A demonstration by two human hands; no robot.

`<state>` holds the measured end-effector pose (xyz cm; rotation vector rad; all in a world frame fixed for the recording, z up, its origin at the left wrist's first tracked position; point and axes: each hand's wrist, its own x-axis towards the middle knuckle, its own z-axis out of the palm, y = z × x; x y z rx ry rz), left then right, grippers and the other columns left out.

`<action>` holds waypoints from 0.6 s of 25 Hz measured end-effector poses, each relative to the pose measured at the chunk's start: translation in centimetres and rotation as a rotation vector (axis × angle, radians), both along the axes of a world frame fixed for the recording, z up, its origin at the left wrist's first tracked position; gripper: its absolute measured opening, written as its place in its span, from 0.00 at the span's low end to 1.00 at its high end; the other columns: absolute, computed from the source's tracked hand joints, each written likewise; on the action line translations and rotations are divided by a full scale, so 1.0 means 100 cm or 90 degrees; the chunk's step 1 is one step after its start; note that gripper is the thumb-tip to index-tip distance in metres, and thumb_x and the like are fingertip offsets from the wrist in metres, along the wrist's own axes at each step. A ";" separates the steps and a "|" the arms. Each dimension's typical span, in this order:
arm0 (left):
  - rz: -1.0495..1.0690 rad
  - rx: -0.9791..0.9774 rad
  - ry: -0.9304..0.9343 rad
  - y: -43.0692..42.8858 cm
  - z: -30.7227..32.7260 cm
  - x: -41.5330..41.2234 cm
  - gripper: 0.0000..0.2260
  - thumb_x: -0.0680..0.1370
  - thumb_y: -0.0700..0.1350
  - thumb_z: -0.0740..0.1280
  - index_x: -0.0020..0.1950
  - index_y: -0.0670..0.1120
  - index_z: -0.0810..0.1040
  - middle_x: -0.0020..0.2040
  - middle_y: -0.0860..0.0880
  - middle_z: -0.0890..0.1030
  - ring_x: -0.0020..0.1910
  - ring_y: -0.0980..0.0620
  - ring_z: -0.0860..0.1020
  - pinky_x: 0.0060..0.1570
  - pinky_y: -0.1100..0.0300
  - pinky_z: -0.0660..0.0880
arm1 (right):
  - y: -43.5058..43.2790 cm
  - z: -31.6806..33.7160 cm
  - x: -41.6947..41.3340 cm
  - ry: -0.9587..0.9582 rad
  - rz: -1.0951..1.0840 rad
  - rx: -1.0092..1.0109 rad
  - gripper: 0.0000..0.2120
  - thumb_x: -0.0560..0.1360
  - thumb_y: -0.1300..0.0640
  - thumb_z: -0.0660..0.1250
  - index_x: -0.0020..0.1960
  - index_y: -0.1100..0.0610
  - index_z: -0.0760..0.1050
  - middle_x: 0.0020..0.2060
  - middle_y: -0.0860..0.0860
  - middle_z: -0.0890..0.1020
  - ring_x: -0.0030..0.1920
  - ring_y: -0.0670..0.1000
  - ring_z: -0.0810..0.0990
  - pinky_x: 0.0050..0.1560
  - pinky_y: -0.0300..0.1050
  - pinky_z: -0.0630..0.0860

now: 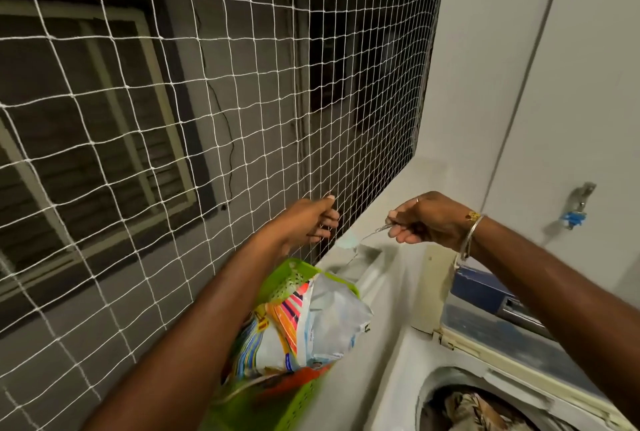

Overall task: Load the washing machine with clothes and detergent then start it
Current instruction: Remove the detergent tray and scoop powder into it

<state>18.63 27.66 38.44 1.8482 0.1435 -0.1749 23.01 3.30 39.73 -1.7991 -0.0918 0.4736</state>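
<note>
My right hand (427, 219) pinches the handle of a thin, clear small scoop (349, 243) whose pale blue end is blurred and hangs over the ledge. My left hand (311, 219) is raised beside it, with its fingers curled around a cord of the white net (194, 126). Below my left forearm, a green basket (294, 268) holds colourful detergent pouches (311, 323), one with its top open. At the bottom right the white washing machine (398, 361) stands with its tub open, and crumpled clothes (464, 408) lie inside. Its lid (485, 313) is up behind my right forearm.
The net covers an opening on the left, with a dark wall and window beyond. A white ledge (391, 195) runs under it to the machine. On the pale right wall there is a metal tap (579, 207) with a blue fitting.
</note>
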 end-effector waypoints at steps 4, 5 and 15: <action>0.025 0.011 0.002 0.005 -0.010 0.010 0.19 0.82 0.58 0.58 0.53 0.46 0.80 0.52 0.47 0.83 0.46 0.48 0.76 0.47 0.56 0.70 | -0.001 -0.039 0.037 0.036 -0.020 -0.037 0.09 0.78 0.63 0.66 0.51 0.70 0.79 0.38 0.62 0.83 0.31 0.52 0.79 0.31 0.39 0.79; 0.028 0.009 0.001 0.007 -0.012 0.013 0.19 0.82 0.59 0.58 0.51 0.46 0.80 0.51 0.48 0.83 0.46 0.49 0.75 0.48 0.56 0.70 | -0.001 -0.048 0.045 0.045 -0.021 -0.053 0.09 0.79 0.63 0.66 0.51 0.70 0.79 0.37 0.62 0.83 0.30 0.52 0.79 0.30 0.38 0.79; 0.038 -0.011 -0.032 0.009 -0.018 0.010 0.19 0.81 0.60 0.59 0.53 0.48 0.82 0.53 0.49 0.85 0.50 0.50 0.81 0.59 0.50 0.76 | 0.002 -0.088 0.077 -0.027 -0.002 -0.248 0.09 0.76 0.70 0.64 0.42 0.64 0.81 0.37 0.62 0.84 0.30 0.52 0.80 0.30 0.40 0.78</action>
